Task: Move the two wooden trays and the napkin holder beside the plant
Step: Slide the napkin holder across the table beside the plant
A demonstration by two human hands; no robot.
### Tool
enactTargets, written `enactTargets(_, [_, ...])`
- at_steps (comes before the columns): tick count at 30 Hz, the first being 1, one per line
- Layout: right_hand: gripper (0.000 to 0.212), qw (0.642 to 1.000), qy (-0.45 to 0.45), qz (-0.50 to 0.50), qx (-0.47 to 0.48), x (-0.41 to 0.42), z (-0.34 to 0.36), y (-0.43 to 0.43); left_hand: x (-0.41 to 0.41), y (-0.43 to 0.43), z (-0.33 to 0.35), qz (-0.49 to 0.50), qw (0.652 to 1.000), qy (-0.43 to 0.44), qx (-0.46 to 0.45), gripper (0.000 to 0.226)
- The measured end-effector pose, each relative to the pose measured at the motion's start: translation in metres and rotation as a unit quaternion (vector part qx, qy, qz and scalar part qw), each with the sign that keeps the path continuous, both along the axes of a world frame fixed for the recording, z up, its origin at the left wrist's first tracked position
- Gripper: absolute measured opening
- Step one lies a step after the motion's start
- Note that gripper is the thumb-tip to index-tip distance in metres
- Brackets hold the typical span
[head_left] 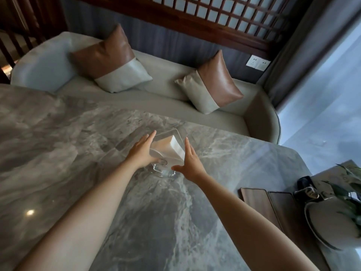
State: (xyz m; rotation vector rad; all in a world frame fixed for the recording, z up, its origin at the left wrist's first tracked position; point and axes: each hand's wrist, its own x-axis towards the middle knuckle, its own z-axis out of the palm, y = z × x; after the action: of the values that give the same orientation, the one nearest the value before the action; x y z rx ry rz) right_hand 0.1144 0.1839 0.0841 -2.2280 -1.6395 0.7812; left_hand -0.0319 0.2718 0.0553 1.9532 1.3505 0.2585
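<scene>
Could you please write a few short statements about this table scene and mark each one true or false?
1. Both hands, left hand and right hand, flank the napkin holder. True.
2. The napkin holder is empty. False: it holds white napkins.
3. Two wooden trays lie side by side next to the plant. True.
4. The sofa has no cushions. False: two cushions sit on it.

Left hand [141, 151], right hand [190, 163] flat against clear napkin holder [168, 147] on marble table [58, 153].
</scene>
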Motion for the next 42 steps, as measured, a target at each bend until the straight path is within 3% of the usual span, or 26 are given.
enactTargets(10, [0.084, 0.997, -0.032, -0.07, 0.032, 0.0, -0.016, -0.015, 0.003, -0.019, 0.0, -0.011, 0.998, -0.024, 0.055, 0.077])
enactTargets(17, [0.077, 0.992, -0.05, -0.103, 0.045, 0.005, -0.016, -0.073, 0.012, -0.06, 0.005, -0.068, 0.996, -0.016, 0.061, 0.076])
enactTargets(31, [0.074, 0.987, -0.004, -0.156, 0.035, 0.031, -0.008, -0.226, 0.037, -0.183, 0.008, -0.184, 0.981, 0.001, 0.056, 0.074])
enactTargets(42, [0.072, 0.967, 0.004, -0.249, 0.059, 0.078, 0.007, -0.347, 0.099, -0.27, 0.038, -0.287, 0.956, -0.001, 0.061, 0.073])
